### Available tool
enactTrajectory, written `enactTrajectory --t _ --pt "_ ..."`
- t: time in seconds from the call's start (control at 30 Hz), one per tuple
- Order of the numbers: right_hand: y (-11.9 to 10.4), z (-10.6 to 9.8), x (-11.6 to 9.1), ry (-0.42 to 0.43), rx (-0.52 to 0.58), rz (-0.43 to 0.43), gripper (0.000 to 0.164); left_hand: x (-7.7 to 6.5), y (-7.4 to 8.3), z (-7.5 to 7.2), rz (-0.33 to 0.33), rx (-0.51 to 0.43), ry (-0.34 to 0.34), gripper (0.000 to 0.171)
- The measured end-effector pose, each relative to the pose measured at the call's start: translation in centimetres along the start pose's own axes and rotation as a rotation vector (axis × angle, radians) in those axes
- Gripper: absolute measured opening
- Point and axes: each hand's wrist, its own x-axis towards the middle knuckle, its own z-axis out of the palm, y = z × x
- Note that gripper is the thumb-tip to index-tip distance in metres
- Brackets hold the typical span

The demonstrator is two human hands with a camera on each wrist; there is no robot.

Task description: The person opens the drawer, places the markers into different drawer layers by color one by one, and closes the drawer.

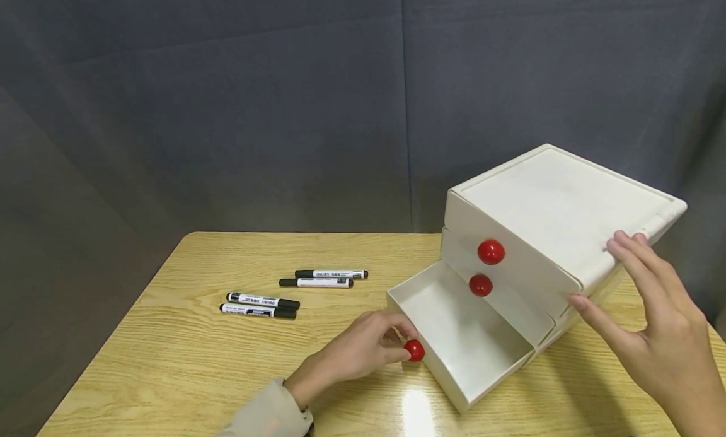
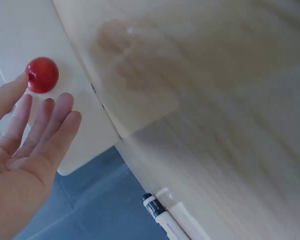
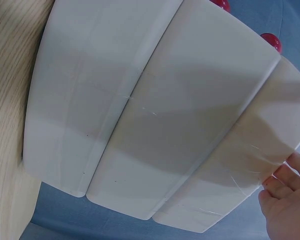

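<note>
A white cabinet (image 1: pixel 567 203) of stacked drawers stands at the right, each front bearing a round red knob. Its lowest drawer (image 1: pixel 454 323) is pulled out, with a bare inside. At that drawer's red knob (image 1: pixel 414 350), my left hand (image 1: pixel 368 342) has its thumb tip against the side. In the left wrist view the other fingers (image 2: pixel 57 127) extend loosely below the knob (image 2: pixel 43 75), apart from it. My right hand (image 1: pixel 663 317) rests against the cabinet's upper right edge, fingers spread and fairly straight, thumb by the front corner. Its fingertips meet that edge in the right wrist view.
Two black-capped markers (image 1: pixel 261 304) lie side by side on the wooden table (image 1: pixel 170 361), left of the cabinet. Another pair of markers (image 1: pixel 323 279) lies farther back. A dark grey curtain (image 1: pixel 255 109) hangs behind the table.
</note>
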Motion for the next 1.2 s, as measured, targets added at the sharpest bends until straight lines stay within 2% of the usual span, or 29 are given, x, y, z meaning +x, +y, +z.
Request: enactTrajectory --t 0.17,0.4,0.67,0.93,1.2 --pt "0.0 0.0 -0.1 -0.001 -0.001 -0.004 0.09 -0.3 -0.4 -0.9 0.049 0.083 0.034 0.019" --pt "0.1 0.0 -0.1 -0.005 -0.003 0.007 0.091 -0.5 -1.2 -2.2 0.122 0.139 0.096 0.028" --pt "0.1 0.0 0.0 -0.005 -0.005 0.003 0.09 -0.8 -2.0 -3.4 0.095 0.134 0.153 0.034" --pt "0.1 0.0 0.0 -0.004 -0.009 0.001 0.09 -0.9 -3.2 -4.5 0.097 0.202 0.226 0.038" --pt "0.3 0.0 0.0 -0.007 -0.009 -0.001 0.09 -0.9 -4.1 -5.2 0.062 0.23 0.288 0.039"
